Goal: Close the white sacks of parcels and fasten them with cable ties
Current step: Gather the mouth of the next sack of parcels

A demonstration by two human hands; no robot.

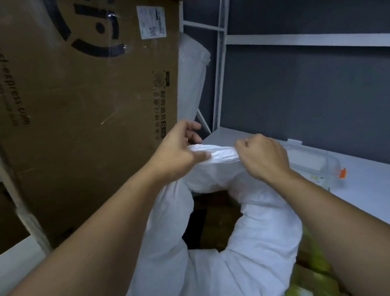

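A white woven sack (pixel 227 273) stands in front of me, its mouth partly gaping, with brown parcels (pixel 219 220) showing in the dark opening. The far rim of the sack is bunched into a narrow roll (pixel 221 155). My left hand (pixel 177 154) pinches the left end of that roll between thumb and fingers. My right hand (pixel 263 157) grips the right end with curled fingers. The two hands are about a hand's width apart. No cable tie shows.
A large brown cardboard box (pixel 74 100) leans close on the left. A white metal shelf (pixel 376 188) runs along the right, carrying a clear plastic item with an orange tip (pixel 341 172). Yellow-green parcels (pixel 313 280) lie at the lower right. A white wrapped roll (pixel 195 74) stands behind.
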